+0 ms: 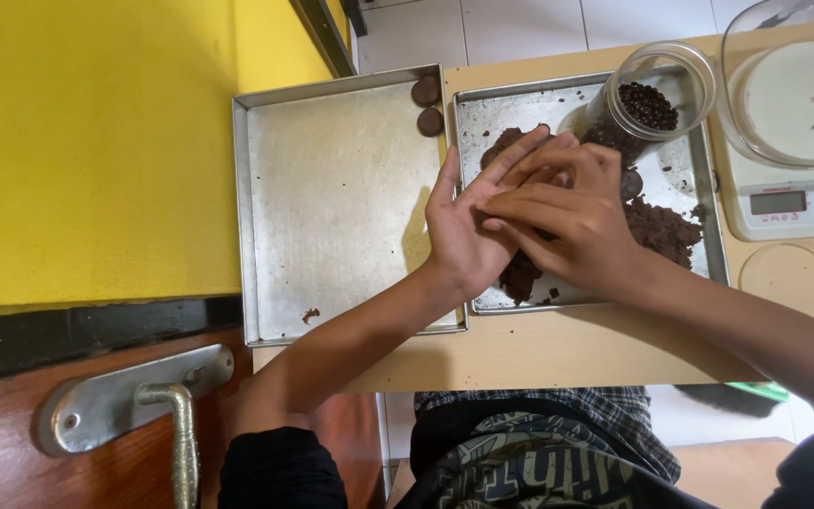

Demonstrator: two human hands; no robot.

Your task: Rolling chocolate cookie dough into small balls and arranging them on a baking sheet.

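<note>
The left hand (463,221) and right hand (567,212) are pressed together, palm over palm, above the right baking tray (482,104); whatever lies between them is hidden. Dark chocolate dough (661,229) is heaped on that tray. Two shaped dough discs (428,106) sit at the far right corner of the left tray (332,198). A jar of chocolate chips (650,102) stands far right, beside a kitchen scale (789,188).

- You stand by a bright yellow wall (87,141).
- A brown wooden door (11,452) with a metal handle (176,424) is low on your left.
- White floor tiles (520,24) show past the pale worktop (558,349).
</note>
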